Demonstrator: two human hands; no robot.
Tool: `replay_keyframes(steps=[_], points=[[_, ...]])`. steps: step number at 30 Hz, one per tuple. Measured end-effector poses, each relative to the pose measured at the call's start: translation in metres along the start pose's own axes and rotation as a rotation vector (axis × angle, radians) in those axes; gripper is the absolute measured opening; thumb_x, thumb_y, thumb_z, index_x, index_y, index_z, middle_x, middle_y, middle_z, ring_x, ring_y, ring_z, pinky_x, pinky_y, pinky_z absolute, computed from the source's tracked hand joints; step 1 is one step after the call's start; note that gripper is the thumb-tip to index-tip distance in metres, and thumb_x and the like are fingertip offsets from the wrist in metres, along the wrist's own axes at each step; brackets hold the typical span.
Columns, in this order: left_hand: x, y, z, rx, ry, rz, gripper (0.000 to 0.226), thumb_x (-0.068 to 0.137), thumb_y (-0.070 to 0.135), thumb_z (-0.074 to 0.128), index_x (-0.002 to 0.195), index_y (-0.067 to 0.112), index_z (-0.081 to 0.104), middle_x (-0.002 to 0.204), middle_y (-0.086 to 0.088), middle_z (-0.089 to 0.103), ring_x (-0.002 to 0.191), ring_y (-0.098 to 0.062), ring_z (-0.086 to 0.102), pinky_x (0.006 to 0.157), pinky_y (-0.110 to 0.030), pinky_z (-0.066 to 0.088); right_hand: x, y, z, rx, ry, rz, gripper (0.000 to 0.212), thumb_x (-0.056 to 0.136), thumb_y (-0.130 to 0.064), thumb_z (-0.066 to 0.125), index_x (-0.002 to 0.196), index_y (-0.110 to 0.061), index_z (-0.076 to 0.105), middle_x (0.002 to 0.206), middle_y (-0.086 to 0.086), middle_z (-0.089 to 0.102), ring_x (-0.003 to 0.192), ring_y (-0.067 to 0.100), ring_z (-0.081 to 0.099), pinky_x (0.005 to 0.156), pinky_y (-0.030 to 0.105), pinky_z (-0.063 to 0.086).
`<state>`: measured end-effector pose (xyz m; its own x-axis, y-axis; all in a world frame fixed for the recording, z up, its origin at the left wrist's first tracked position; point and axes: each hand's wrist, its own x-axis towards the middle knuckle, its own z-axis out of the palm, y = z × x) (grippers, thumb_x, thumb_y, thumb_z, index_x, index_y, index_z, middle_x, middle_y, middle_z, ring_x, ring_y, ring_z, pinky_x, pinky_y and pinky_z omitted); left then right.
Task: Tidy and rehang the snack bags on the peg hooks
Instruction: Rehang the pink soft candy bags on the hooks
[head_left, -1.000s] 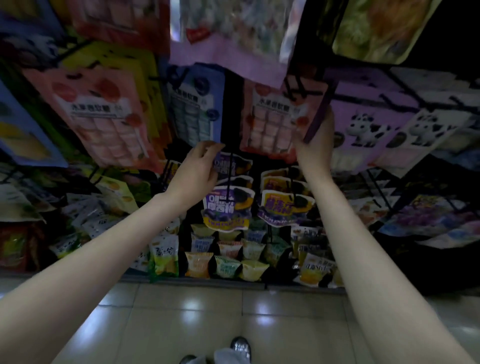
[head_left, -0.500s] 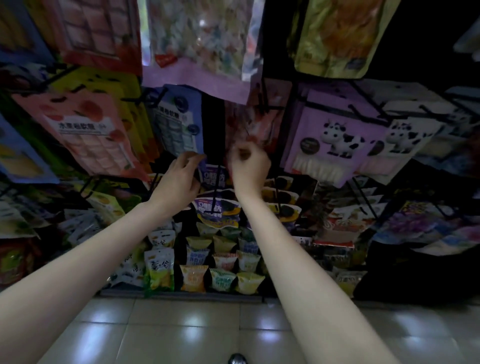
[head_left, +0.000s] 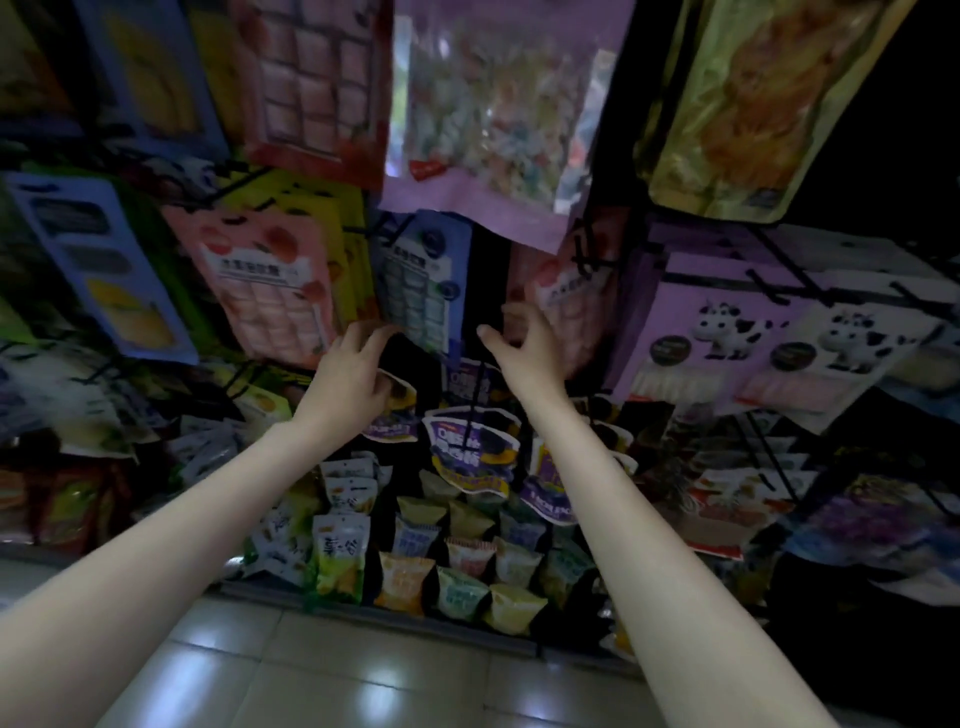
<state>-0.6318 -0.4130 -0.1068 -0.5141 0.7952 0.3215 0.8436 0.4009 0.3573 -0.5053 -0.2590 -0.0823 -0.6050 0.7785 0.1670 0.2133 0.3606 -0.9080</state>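
Purple-and-white glossy plastic snack bags (head_left: 470, 452) hang in a stack on a thin black peg hook (head_left: 475, 400) just below and between my two grips. My left hand (head_left: 353, 376) curls its fingers round the top of a dark purple bag (head_left: 395, 410) beside that hook; my right hand (head_left: 524, 348) hovers released, fingers spread, grasping nothing. To do this well, I judge I should steady the bag's top edge, find its hanging hole and slide it squarely onto the peg. Print on the bags is too blurred to read.
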Motion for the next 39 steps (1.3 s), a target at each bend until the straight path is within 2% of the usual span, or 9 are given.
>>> replay_keyframes(steps=[7, 13, 17, 20, 25, 28, 30, 34, 39], points=[[-0.017, -0.071, -0.046, -0.006, 0.116, -0.123, 0.049, 0.09, 0.005, 0.048, 0.137, 0.009, 0.038, 0.138, -0.016, 0.035, 0.12, -0.038, 0.038, 0.094, -0.048, 0.041, -0.008, -0.047, 0.086, -0.005, -0.306, -0.097, 0.044, 0.088, -0.028, 0.063, 0.127, -0.014, 0.048, 0.13, 0.002, 0.052, 0.12, 0.016, 0.049, 0.096, 0.026, 0.039], [-0.022, -0.153, -0.084, 0.025, 0.1, -0.133, 0.05, 0.089, 0.004, 0.051, 0.137, 0.006, 0.038, 0.14, -0.018, 0.034, 0.125, -0.038, 0.036, 0.098, -0.045, 0.037, 0.008, -0.086, 0.168, 0.129, -0.165, -0.018, 0.059, 0.089, -0.019, 0.062, 0.14, -0.016, 0.032, 0.14, 0.001, 0.041, 0.126, 0.015, 0.041, 0.092, 0.021, 0.036], [-0.02, -0.19, -0.104, 0.016, 0.123, -0.111, 0.052, 0.089, 0.003, 0.051, 0.138, 0.008, 0.036, 0.14, -0.016, 0.034, 0.128, -0.035, 0.034, 0.101, -0.041, 0.034, 0.017, -0.1, 0.204, 0.194, 0.064, 0.07, 0.033, 0.091, -0.016, 0.059, 0.123, -0.01, 0.055, 0.119, 0.003, 0.06, 0.105, 0.015, 0.057, 0.072, 0.015, 0.042], [-0.017, -0.199, -0.115, -0.106, 0.173, -0.029, 0.05, 0.09, 0.006, 0.05, 0.138, 0.015, 0.038, 0.14, -0.012, 0.034, 0.129, -0.029, 0.033, 0.1, -0.035, 0.033, 0.005, -0.107, 0.208, 0.158, 0.03, -0.027, 0.02, 0.091, -0.015, 0.059, 0.108, -0.006, 0.064, 0.102, 0.003, 0.066, 0.085, 0.007, 0.059, 0.069, 0.014, 0.044], [-0.006, -0.175, -0.122, -0.317, 0.253, 0.125, 0.049, 0.091, 0.023, 0.055, 0.137, 0.023, 0.039, 0.141, -0.008, 0.028, 0.124, -0.013, 0.031, 0.102, -0.02, 0.025, -0.027, -0.102, 0.162, 0.321, 0.017, -0.043, 0.014, 0.092, -0.013, 0.058, 0.102, -0.023, 0.059, 0.094, -0.014, 0.062, 0.08, -0.005, 0.06, 0.069, 0.008, 0.047], [-0.002, -0.139, -0.11, -0.466, 0.164, 0.233, 0.05, 0.092, 0.018, 0.056, 0.136, 0.029, 0.035, 0.132, 0.002, 0.029, 0.081, 0.012, 0.039, 0.081, 0.003, 0.031, -0.046, -0.089, 0.122, 0.354, 0.121, -0.032, 0.014, 0.091, -0.01, 0.057, 0.095, -0.023, 0.061, 0.087, -0.01, 0.065, 0.074, 0.0, 0.062, 0.067, 0.018, 0.05], [0.002, -0.112, -0.096, -0.549, 0.074, 0.28, 0.049, 0.093, 0.017, 0.053, 0.133, 0.036, 0.033, 0.126, 0.007, 0.037, 0.08, 0.014, 0.046, 0.074, -0.001, 0.038, -0.058, -0.076, 0.097, 0.353, 0.257, -0.004, 0.015, 0.09, -0.006, 0.058, 0.09, -0.021, 0.062, 0.077, -0.007, 0.065, 0.068, 0.006, 0.06, 0.064, 0.026, 0.051], [0.003, -0.054, -0.065, -0.641, -0.043, 0.375, 0.053, 0.093, 0.008, 0.051, 0.133, 0.038, 0.035, 0.12, 0.005, 0.044, 0.108, 0.0, 0.045, 0.092, -0.012, 0.037, -0.079, -0.051, 0.055, 0.239, 0.507, -0.004, 0.029, 0.087, -0.001, 0.06, 0.096, -0.023, 0.045, 0.092, 0.002, 0.06, 0.079, 0.007, 0.06, 0.074, 0.026, 0.05], [0.014, 0.004, -0.034, -0.506, -0.087, 0.415, 0.046, 0.088, -0.005, 0.047, 0.121, 0.024, 0.06, 0.122, -0.011, 0.043, 0.1, -0.025, 0.053, 0.087, -0.021, 0.04, -0.08, -0.026, 0.012, 0.024, 0.658, -0.096, 0.026, 0.087, 0.004, 0.054, 0.098, -0.017, 0.043, 0.088, -0.015, 0.048, 0.079, -0.011, 0.05, 0.078, 0.013, 0.04]])
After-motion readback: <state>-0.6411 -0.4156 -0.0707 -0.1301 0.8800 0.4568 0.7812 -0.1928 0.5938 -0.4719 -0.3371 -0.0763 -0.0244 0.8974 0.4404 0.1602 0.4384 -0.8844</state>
